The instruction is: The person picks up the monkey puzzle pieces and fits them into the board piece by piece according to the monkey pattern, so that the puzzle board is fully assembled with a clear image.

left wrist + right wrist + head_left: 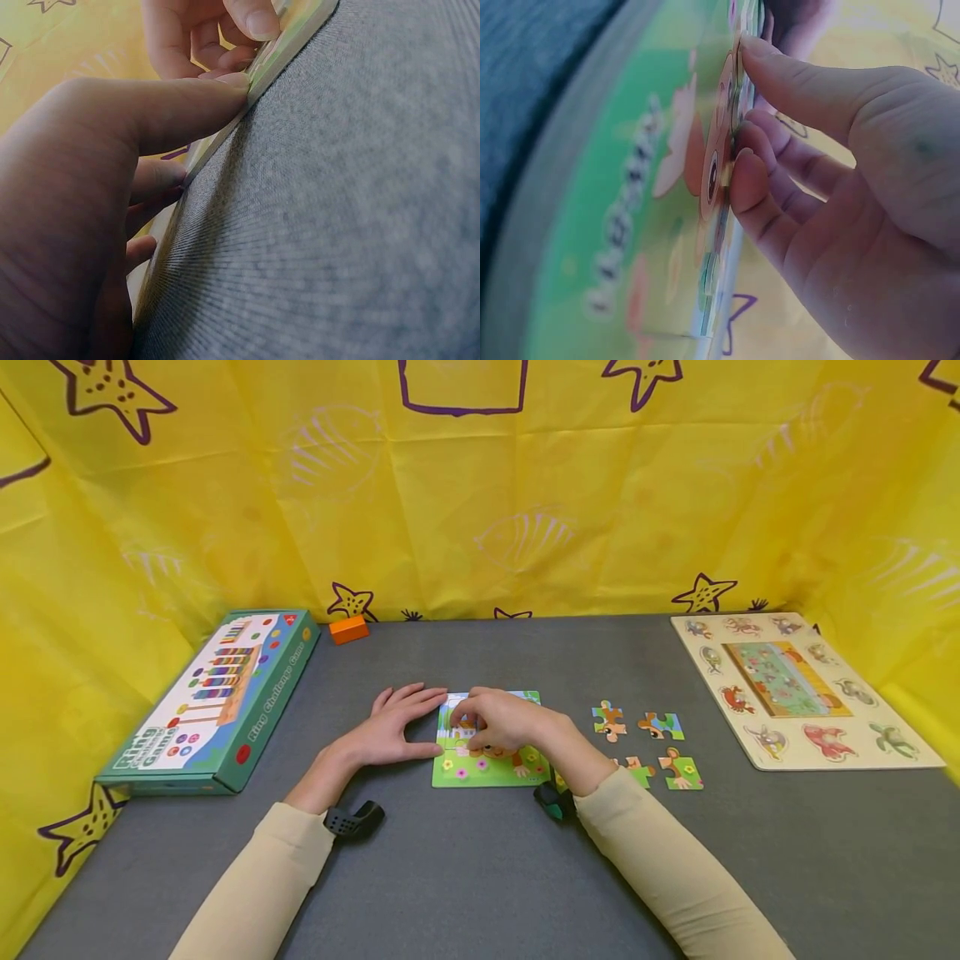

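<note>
A small picture puzzle board [491, 778] with a green, flowered lower part lies in the middle of the table. My left hand [390, 728] is spread along its left side, thumb and fingertips touching the edge; the left wrist view shows the thumb [191, 112] against the rim. Over the board's upper middle, my right hand [506, 718] has its fingers bent and pinches a puzzle piece [716, 161] at the board's surface. How far that piece is seated cannot be told. The hand hides much of the picture.
Right of the board lie several loose puzzle pieces [681, 770]. A cream wooden board with sea animals [765, 743] is farther right. At the left is a green game box [202, 702], with an orange block [348, 629] near it. A yellow cloth [465, 485] hangs behind the table.
</note>
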Available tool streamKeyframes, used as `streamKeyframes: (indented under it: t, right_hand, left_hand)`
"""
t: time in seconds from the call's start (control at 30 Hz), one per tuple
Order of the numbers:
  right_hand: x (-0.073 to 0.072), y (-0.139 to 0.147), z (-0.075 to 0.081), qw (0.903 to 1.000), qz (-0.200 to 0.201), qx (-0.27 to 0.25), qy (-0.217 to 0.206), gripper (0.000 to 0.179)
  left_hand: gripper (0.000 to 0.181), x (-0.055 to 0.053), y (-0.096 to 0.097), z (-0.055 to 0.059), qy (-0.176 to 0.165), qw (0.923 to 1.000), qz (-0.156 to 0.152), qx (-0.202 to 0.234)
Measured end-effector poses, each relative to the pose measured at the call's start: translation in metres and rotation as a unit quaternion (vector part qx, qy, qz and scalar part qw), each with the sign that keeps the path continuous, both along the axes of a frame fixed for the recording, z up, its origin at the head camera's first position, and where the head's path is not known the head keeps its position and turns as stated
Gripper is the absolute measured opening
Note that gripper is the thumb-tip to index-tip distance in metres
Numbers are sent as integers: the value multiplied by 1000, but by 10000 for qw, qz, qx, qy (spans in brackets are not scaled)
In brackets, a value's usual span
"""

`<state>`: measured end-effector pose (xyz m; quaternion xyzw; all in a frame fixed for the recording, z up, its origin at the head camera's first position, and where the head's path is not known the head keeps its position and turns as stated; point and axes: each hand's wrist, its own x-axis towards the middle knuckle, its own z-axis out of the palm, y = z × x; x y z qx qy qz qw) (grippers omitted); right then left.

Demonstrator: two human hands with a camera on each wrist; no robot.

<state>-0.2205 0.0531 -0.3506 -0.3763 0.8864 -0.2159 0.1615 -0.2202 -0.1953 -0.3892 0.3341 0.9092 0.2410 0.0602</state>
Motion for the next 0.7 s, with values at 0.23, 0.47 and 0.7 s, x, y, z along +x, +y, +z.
streamKeyframes:
  t: [0.23,0.47,0.7]
  right_hand:
    - [-4,4,0,9997,35,-164,-195,33]
    - [-6,16,4,9972,-150,-525,-504,34]
    - [-7,36,11,9952,-203,-820,-491,37]
  left_hand:
    - [82,1,0,0,37,10000,-16,4]
    - [83,0,1,0,65,10000,-36,-3]
    - [84,0,1,0,55,10000,-6,-73]
